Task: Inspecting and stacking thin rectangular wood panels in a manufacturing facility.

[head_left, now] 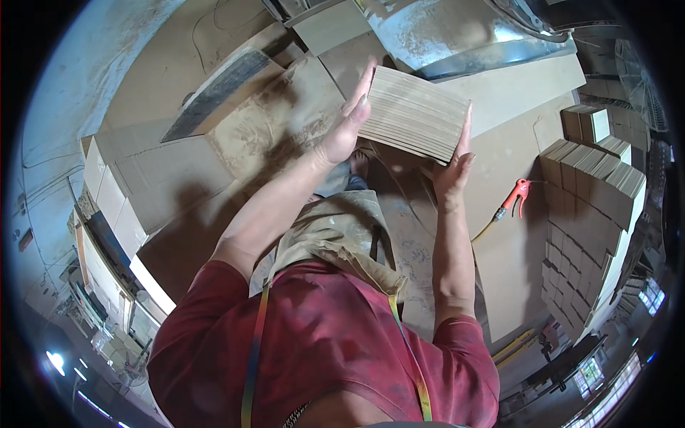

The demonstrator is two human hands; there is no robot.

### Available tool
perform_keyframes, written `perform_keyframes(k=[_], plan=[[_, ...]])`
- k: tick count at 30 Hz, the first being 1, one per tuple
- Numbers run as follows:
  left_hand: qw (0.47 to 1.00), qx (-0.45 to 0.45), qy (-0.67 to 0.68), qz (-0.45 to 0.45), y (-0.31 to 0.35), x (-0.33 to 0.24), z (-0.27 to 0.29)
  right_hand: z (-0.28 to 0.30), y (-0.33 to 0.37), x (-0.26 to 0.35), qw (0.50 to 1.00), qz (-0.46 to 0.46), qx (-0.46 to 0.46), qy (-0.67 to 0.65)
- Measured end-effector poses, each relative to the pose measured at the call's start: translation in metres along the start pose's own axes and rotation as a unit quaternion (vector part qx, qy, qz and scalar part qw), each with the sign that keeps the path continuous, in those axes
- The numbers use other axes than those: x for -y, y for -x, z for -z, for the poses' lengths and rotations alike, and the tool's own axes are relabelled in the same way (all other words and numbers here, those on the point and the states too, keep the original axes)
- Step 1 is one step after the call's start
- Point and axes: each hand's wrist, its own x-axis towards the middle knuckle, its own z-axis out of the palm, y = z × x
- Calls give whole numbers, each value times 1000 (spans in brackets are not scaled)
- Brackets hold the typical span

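Between my two hands I carry a stack of thin brown boards (pixel 416 114), pressed together with their edges facing up. My left hand (pixel 349 123) lies flat against the stack's left end, fingers pointing away from me. Against the right end presses my right hand (pixel 455 165), its thumb standing apart. The stack is held up in front of me, tilted down toward the right. Nearest to my right forearm is a red air blow gun (pixel 519 196) on a yellow hose, lying on a brown sheet.
Tall stacks of similar boards (pixel 581 207) stand at the right. A large dusty metal machine part (pixel 449 36) is at the far side. To the left a dark-faced board (pixel 214 96) leans over brown sheets (pixel 168 160). A fan (pixel 638 85) stands at the far right.
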Motion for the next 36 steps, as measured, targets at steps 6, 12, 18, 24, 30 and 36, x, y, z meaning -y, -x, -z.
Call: perform_keyframes(k=[6,12,18,24,30,36], plan=[[1000,-5,13,-4,0,8,0,-3,-3,4,1000,6,-11,6],[1000,-10,13,14,-2,10,0,3,1,2,999,-7,-19,-38],[1000,-19,-13,14,-5,6,-3,-2,-7,0,999,-23,-30,-35],[999,-36,12,9,-7,6,-8,8,-9,-2,997,0,-68,-33],[998,-57,0,7,-7,7,-11,44,-23,47,956,161,41,241],[998,-55,-4,12,-12,9,-20,18,-57,115,759,200,238,572]])
